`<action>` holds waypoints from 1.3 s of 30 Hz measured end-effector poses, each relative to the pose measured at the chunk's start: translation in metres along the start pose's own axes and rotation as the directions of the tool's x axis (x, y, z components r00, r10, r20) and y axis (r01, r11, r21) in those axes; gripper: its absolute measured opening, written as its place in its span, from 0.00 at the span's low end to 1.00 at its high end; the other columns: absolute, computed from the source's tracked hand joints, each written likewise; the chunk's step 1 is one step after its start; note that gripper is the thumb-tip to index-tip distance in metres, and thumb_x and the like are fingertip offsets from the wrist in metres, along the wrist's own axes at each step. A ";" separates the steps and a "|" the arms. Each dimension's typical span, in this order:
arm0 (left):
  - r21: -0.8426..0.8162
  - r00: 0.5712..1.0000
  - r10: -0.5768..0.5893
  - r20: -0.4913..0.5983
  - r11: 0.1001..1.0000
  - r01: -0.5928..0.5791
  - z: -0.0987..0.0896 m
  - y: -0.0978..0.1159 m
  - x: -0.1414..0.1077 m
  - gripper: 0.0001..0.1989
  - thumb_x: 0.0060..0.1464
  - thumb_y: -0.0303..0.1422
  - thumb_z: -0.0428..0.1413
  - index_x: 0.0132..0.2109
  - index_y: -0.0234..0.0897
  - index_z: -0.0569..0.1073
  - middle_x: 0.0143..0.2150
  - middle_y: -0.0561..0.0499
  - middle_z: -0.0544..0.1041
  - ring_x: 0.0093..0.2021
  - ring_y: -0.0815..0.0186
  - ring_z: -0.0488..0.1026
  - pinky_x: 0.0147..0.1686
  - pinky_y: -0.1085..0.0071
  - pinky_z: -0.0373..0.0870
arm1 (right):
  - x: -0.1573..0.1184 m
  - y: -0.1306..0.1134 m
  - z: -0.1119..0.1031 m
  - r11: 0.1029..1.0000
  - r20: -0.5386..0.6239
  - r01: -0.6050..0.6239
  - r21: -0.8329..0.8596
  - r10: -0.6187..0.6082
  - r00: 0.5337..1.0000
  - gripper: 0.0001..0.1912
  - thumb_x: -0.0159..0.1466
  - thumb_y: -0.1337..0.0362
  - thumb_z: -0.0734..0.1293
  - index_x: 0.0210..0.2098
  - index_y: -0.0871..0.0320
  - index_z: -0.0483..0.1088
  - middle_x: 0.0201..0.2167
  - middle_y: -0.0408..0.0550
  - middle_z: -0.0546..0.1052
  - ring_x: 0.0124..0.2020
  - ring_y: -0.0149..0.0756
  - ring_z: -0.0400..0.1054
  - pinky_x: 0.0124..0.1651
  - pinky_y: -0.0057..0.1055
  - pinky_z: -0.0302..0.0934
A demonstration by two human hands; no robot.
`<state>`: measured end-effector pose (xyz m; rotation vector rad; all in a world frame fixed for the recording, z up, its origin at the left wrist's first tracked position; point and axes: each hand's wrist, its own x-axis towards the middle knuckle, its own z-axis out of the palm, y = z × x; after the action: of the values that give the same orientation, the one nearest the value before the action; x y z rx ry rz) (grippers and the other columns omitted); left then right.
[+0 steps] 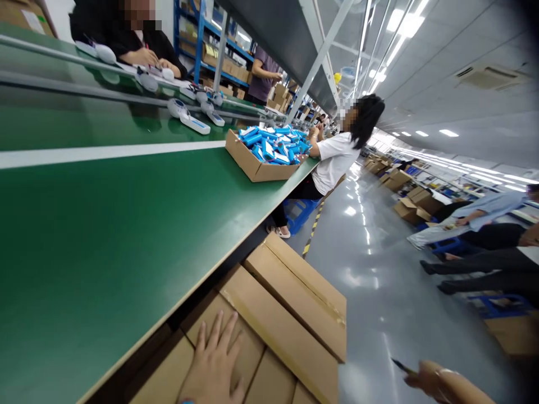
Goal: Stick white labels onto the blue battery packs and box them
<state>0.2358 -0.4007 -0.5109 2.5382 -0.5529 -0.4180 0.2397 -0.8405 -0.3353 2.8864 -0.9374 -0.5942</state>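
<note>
My left hand (pixel 214 359) lies with its fingers spread on the top of a closed cardboard box (pixel 248 367) beside the workbench. Farther right, over the grey floor, my right hand (pixel 426 379) is closed around a slim dark pointed tool (pixel 403 367). Its tip points left; whether it is a knife or a pen I cannot tell. Two long taped cartons, a nearer carton (pixel 286 331) and a farther carton (pixel 301 292), lie beyond my left hand. Neither hand touches these two.
The green workbench (pixel 126 241) runs along the left. On it stands an open carton (pixel 256 168) of blue-wrapped packs (pixel 273 143). White handheld devices (pixel 189 118) lie farther back. A person in white (pixel 337 160) sits at the bench; others sit at right beyond the aisle (pixel 362 280).
</note>
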 end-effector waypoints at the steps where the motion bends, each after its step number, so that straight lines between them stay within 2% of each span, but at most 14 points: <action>1: 0.003 1.000 0.003 -0.019 1.000 -0.003 0.000 0.001 -0.001 0.38 0.50 0.40 0.54 0.70 0.51 0.60 0.76 0.52 0.36 0.75 0.45 0.29 0.68 0.39 0.20 | 0.003 0.002 0.005 0.999 0.032 -0.006 -0.044 0.008 0.999 0.05 0.67 0.62 0.70 0.40 0.56 0.73 0.38 0.45 0.76 0.37 0.35 0.72 0.38 0.32 0.70; 3: 0.017 0.999 0.001 -0.047 1.000 0.000 0.001 0.002 -0.004 0.38 0.51 0.40 0.54 0.70 0.51 0.59 0.76 0.52 0.35 0.75 0.45 0.28 0.68 0.41 0.21 | 0.019 -0.019 0.021 0.995 0.062 0.036 -0.094 -0.031 0.998 0.08 0.68 0.62 0.69 0.40 0.61 0.72 0.37 0.45 0.76 0.37 0.34 0.72 0.43 0.36 0.71; 5: 0.023 0.999 0.003 -0.049 1.000 -0.002 0.001 0.002 -0.005 0.38 0.52 0.41 0.54 0.70 0.51 0.59 0.76 0.53 0.35 0.75 0.46 0.27 0.69 0.41 0.21 | 0.038 -0.066 0.043 0.985 0.004 0.162 -0.054 -0.162 0.987 0.11 0.70 0.59 0.67 0.44 0.61 0.72 0.42 0.48 0.76 0.43 0.37 0.72 0.48 0.41 0.70; 9: -0.002 1.000 0.003 -0.023 1.000 -0.003 0.000 0.000 -0.003 0.39 0.50 0.43 0.56 0.70 0.52 0.60 0.76 0.53 0.35 0.75 0.46 0.29 0.69 0.41 0.23 | 0.059 -0.180 0.085 0.927 -0.138 0.375 0.012 -0.370 0.919 0.17 0.69 0.58 0.67 0.54 0.59 0.69 0.54 0.52 0.72 0.51 0.42 0.70 0.53 0.46 0.69; 10: -0.013 1.000 0.000 -0.010 1.000 -0.001 -0.001 0.000 -0.002 0.40 0.49 0.43 0.57 0.70 0.52 0.60 0.76 0.52 0.36 0.75 0.46 0.29 0.69 0.41 0.24 | 0.059 -0.201 0.093 0.921 -0.176 0.389 0.011 -0.381 0.907 0.17 0.69 0.58 0.68 0.55 0.58 0.69 0.57 0.53 0.71 0.53 0.44 0.69 0.55 0.48 0.67; 12: -0.031 1.000 -0.004 0.012 1.000 0.005 -0.002 -0.001 -0.001 0.41 0.47 0.44 0.58 0.70 0.52 0.60 0.76 0.51 0.36 0.75 0.45 0.29 0.69 0.40 0.23 | 0.056 -0.226 0.105 0.919 -0.240 0.395 0.003 -0.383 0.892 0.18 0.69 0.58 0.68 0.55 0.58 0.69 0.59 0.54 0.69 0.57 0.46 0.66 0.58 0.50 0.65; 15: -0.038 1.000 -0.003 0.020 0.999 0.004 -0.001 -0.001 0.000 0.42 0.45 0.42 0.59 0.69 0.52 0.61 0.76 0.51 0.35 0.75 0.44 0.28 0.68 0.40 0.22 | 0.052 -0.231 0.114 0.922 -0.292 0.387 -0.015 -0.374 0.880 0.17 0.69 0.59 0.68 0.55 0.58 0.69 0.60 0.55 0.68 0.58 0.47 0.66 0.59 0.50 0.64; 19: -0.039 1.000 0.011 0.003 0.999 -0.011 0.000 -0.002 -0.001 0.43 0.45 0.42 0.58 0.70 0.51 0.60 0.76 0.50 0.34 0.74 0.44 0.26 0.68 0.39 0.21 | 0.052 -0.227 0.110 0.922 -0.289 0.384 -0.053 -0.382 0.878 0.16 0.69 0.58 0.68 0.52 0.60 0.70 0.52 0.52 0.73 0.51 0.43 0.70 0.54 0.47 0.68; 23: -0.018 0.999 0.037 -0.005 0.999 -0.037 0.008 -0.005 0.000 0.44 0.44 0.41 0.59 0.70 0.50 0.60 0.76 0.49 0.33 0.74 0.41 0.27 0.67 0.36 0.22 | 0.061 -0.231 0.097 0.925 -0.263 0.371 -0.079 -0.379 0.887 0.15 0.69 0.58 0.68 0.50 0.60 0.70 0.49 0.51 0.74 0.49 0.42 0.70 0.52 0.46 0.68; 27: 0.047 0.996 0.053 -0.071 0.998 -0.050 0.025 -0.010 0.005 0.44 0.43 0.39 0.59 0.70 0.48 0.61 0.76 0.47 0.34 0.74 0.39 0.29 0.66 0.32 0.24 | 0.080 -0.231 0.074 0.918 -0.169 0.392 -0.060 -0.396 0.902 0.14 0.69 0.57 0.67 0.49 0.60 0.71 0.45 0.49 0.75 0.44 0.39 0.72 0.48 0.42 0.70; 31: 0.073 0.988 0.091 -0.125 0.994 -0.082 0.040 -0.016 0.010 0.41 0.47 0.41 0.59 0.69 0.49 0.63 0.76 0.46 0.35 0.74 0.35 0.33 0.65 0.27 0.32 | 0.093 -0.227 0.057 0.903 -0.083 0.430 -0.018 -0.429 0.899 0.14 0.70 0.55 0.66 0.46 0.60 0.71 0.42 0.47 0.75 0.40 0.36 0.72 0.44 0.38 0.71; 34: 0.097 0.985 0.110 -0.132 0.991 -0.097 0.047 -0.020 0.012 0.36 0.53 0.39 0.58 0.69 0.51 0.63 0.76 0.45 0.38 0.73 0.34 0.38 0.64 0.24 0.41 | 0.088 -0.228 0.055 0.897 -0.059 0.441 -0.020 -0.441 0.896 0.14 0.70 0.55 0.65 0.46 0.60 0.71 0.40 0.47 0.75 0.39 0.35 0.72 0.44 0.38 0.70; 37: 0.101 0.990 0.099 -0.096 0.991 -0.089 0.044 -0.021 0.013 0.30 0.61 0.31 0.51 0.69 0.54 0.61 0.75 0.46 0.42 0.73 0.34 0.42 0.63 0.23 0.47 | 0.078 -0.230 0.060 0.908 -0.068 0.416 -0.045 -0.419 0.906 0.15 0.71 0.54 0.65 0.47 0.60 0.70 0.39 0.46 0.75 0.38 0.36 0.72 0.44 0.39 0.70; 39: 0.057 0.996 0.076 -0.036 0.996 -0.074 0.034 -0.020 0.014 0.28 0.64 0.29 0.48 0.69 0.54 0.61 0.75 0.47 0.42 0.72 0.35 0.41 0.63 0.24 0.47 | 0.071 -0.232 0.063 0.924 -0.088 0.378 -0.056 -0.382 0.920 0.15 0.71 0.54 0.65 0.48 0.60 0.70 0.39 0.46 0.75 0.38 0.36 0.72 0.44 0.40 0.70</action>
<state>0.2403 -0.4053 -0.5524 2.5632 -0.6522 -0.3312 0.3981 -0.6873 -0.4556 3.0467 -0.3440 -0.4755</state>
